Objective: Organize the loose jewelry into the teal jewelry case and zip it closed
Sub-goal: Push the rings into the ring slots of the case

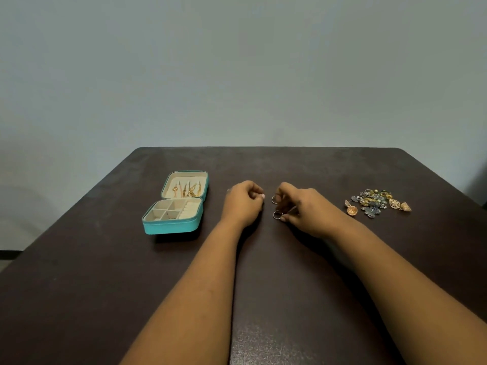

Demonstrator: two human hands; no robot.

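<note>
We have the teal jewelry case (174, 204) lying open flat on the left of the dark table (290, 167), lid back, so both halves are reachable without holding anything up. The lid half carries gold chain pieces (187, 190), probably hung there to keep them from tangling. The base tray (172, 210) shows divided compartments and a ring-roll strip on its right side; they look empty, though it is too small to be sure. Our right hand (305, 206) is mid-table with fingers curled, pinching one ring (275, 199) at the upper fingertips and a second ring (277, 214) lower down near the thumb. Both rings stand on edge at the fingertips, which suits sliding them into roll slots. Whether the lower one touches the table we cannot tell. Our left hand (243, 202) sits just beside it, fingers curled in, tips together; we cannot tell if it holds anything. It looks positioned to take a ring, since it is the hand nearer the case. The loose jewelry pile (376, 202) sits well apart on the right: earrings, mixed gold and grey-blue pieces, heaped and overlapping. Judgement: early in the task, rings next, most of the pile unsorted, zipper not yet touched. Risk: small rings roll if dropped on this smooth top.
</note>
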